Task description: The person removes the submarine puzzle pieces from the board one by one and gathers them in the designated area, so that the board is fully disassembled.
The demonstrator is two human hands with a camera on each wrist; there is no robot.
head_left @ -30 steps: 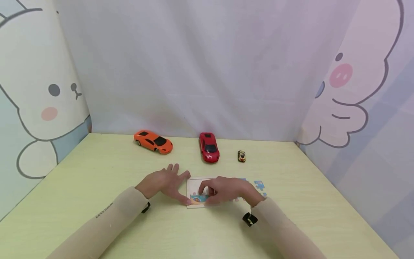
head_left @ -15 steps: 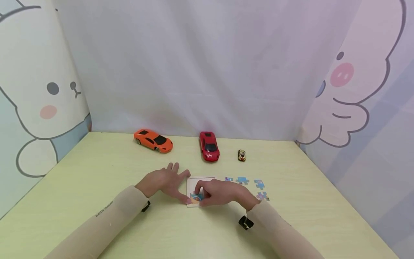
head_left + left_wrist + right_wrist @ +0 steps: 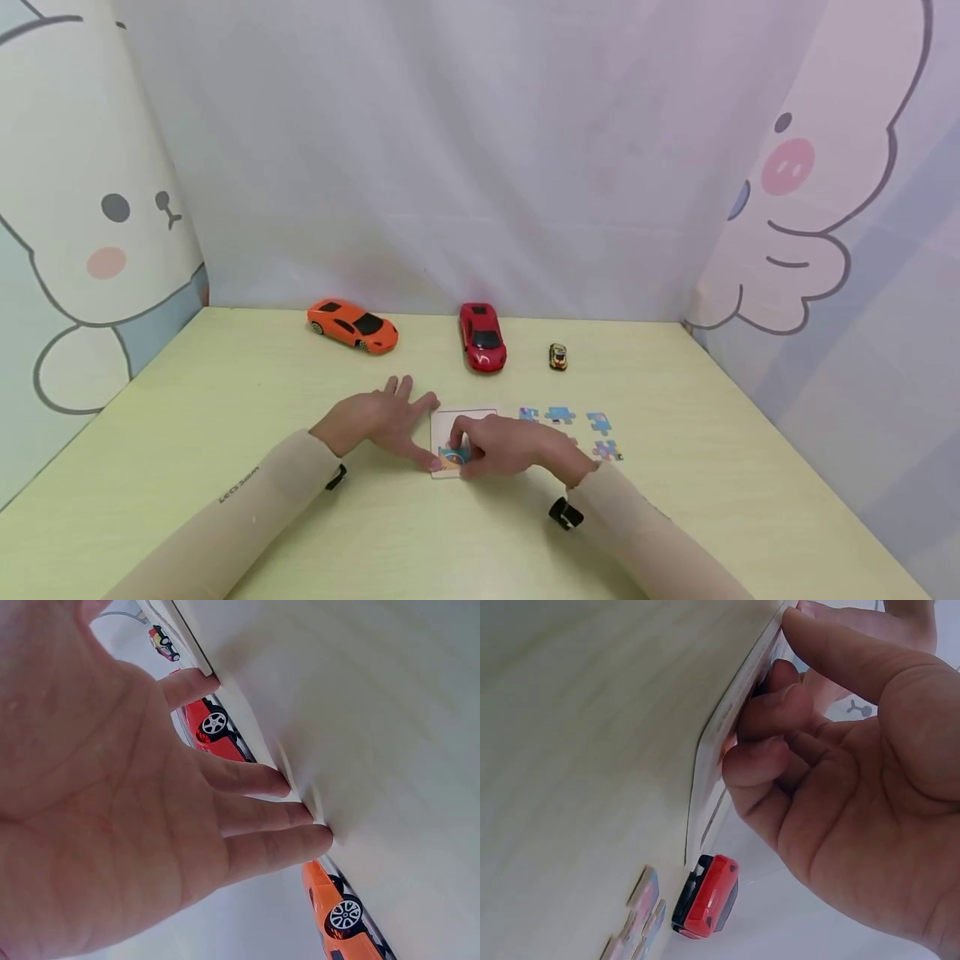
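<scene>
A thin white puzzle board (image 3: 444,425) lies flat on the table, with a blue and orange picture section (image 3: 452,458) in its near-left part. My left hand (image 3: 386,423) rests at the board's left side, fingers spread and straight, the thumb on the near-left corner. My right hand (image 3: 498,444) covers the board's right part. Its curled fingers and thumb are down at a puzzle piece beside the picture section; most of that piece is hidden under them. In the right wrist view, curled fingertips (image 3: 757,757) meet the board's surface and the thumb reaches along its edge.
Several loose puzzle pieces, among them a blue one (image 3: 559,414) and a pink one (image 3: 607,451), lie right of the board. Behind stand an orange toy car (image 3: 352,326), a red toy car (image 3: 483,337) and a tiny yellow car (image 3: 558,357). A cloth backdrop (image 3: 450,150) closes the far side.
My right hand has slid left across the board towards the near-left corner, uncovering loose pieces on the right. The left hand has stayed in place. The head view has shifted slightly.
</scene>
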